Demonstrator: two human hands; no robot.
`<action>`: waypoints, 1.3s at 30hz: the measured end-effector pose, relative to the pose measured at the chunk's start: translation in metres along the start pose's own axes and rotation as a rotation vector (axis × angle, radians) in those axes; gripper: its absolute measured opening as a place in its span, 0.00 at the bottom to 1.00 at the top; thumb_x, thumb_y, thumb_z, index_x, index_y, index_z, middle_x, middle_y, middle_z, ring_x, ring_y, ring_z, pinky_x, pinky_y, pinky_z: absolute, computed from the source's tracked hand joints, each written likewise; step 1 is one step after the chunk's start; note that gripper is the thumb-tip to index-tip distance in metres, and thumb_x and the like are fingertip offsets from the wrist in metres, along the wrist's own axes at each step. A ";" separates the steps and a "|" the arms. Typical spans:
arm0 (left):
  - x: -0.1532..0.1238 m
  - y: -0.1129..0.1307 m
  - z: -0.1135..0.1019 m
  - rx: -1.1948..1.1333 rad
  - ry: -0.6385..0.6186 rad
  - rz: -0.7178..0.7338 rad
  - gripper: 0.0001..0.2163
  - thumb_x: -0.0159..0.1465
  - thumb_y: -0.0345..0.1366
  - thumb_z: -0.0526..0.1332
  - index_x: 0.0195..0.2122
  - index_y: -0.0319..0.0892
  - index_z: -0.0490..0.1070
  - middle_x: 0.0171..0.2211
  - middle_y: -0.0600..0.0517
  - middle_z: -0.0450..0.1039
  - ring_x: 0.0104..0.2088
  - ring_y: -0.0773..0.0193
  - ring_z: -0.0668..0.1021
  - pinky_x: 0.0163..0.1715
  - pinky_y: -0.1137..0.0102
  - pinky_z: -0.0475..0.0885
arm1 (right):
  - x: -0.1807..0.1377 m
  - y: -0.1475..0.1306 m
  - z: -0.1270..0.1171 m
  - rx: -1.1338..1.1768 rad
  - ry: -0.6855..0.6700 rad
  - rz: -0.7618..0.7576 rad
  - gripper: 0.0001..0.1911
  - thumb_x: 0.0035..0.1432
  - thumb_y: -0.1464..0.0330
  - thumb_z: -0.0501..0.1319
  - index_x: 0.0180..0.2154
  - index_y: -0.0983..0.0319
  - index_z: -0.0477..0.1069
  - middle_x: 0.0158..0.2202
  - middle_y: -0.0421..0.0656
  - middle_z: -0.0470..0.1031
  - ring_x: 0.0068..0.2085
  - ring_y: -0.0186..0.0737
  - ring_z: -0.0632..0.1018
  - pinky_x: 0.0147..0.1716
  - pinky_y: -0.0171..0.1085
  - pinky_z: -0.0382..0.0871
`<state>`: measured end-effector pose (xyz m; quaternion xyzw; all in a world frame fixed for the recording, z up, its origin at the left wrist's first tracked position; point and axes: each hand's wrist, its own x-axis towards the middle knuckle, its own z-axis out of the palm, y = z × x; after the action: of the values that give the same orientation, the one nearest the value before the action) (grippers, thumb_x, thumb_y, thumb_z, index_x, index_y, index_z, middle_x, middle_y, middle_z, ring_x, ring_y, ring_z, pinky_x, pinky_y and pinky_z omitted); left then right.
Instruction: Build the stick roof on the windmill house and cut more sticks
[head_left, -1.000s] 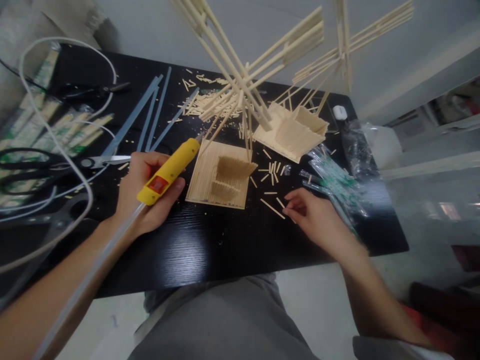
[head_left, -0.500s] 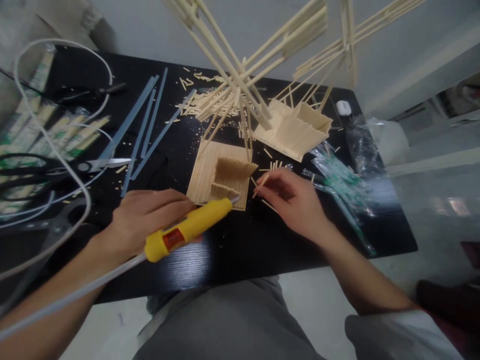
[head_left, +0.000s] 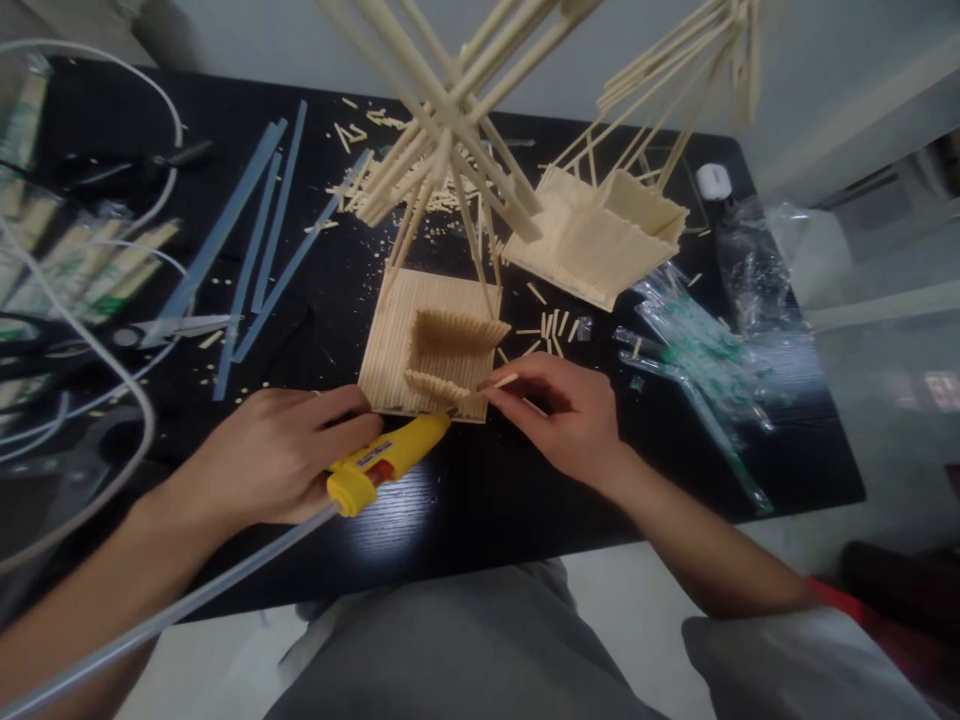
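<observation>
On table, head view:
Left hand [head_left: 277, 455]: is gripping the yellow glue gun [head_left: 386, 462], nozzle touching the near edge of the stick panel [head_left: 427, 345].
Right hand [head_left: 562, 410]: is pinching a short wooden stick [head_left: 499, 383], holding it just beside the nozzle.
Clear glue stick [head_left: 165, 615]: is trailing from the gun's rear.
Risk: hot glue is likely stringing onto fingertips because they are crowding the nozzle; stick may be setting crooked.

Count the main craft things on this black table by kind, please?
Yellow glue gun: 1
Flat stick panels with walls: 2
Scissors: 1
Loose glue sticks, blue-grey: about 4
Total: about 8
</observation>
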<state>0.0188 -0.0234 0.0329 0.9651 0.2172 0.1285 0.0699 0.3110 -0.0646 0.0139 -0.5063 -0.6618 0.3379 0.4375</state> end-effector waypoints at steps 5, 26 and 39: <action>0.003 -0.001 -0.001 0.072 -0.005 0.027 0.22 0.78 0.43 0.45 0.32 0.43 0.72 0.30 0.49 0.77 0.20 0.65 0.75 0.18 0.66 0.64 | 0.001 -0.002 0.000 -0.025 -0.034 -0.021 0.02 0.64 0.71 0.69 0.40 0.58 0.80 0.38 0.39 0.85 0.38 0.35 0.85 0.40 0.34 0.84; -0.004 -0.004 0.002 -0.095 0.021 -0.082 0.15 0.75 0.44 0.52 0.35 0.47 0.73 0.34 0.52 0.79 0.23 0.65 0.75 0.20 0.67 0.61 | -0.001 -0.002 0.005 -0.090 -0.074 -0.097 0.03 0.65 0.71 0.69 0.40 0.57 0.80 0.38 0.39 0.85 0.38 0.35 0.85 0.40 0.34 0.82; -0.007 -0.009 0.003 -0.134 0.016 -0.096 0.14 0.75 0.42 0.51 0.37 0.47 0.72 0.33 0.54 0.75 0.25 0.65 0.74 0.22 0.66 0.62 | -0.001 0.001 0.008 -0.135 -0.048 -0.214 0.02 0.65 0.72 0.69 0.40 0.59 0.80 0.38 0.40 0.85 0.37 0.35 0.85 0.38 0.33 0.82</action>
<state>0.0098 -0.0192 0.0268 0.9457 0.2546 0.1470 0.1388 0.3043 -0.0651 0.0093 -0.4528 -0.7436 0.2560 0.4201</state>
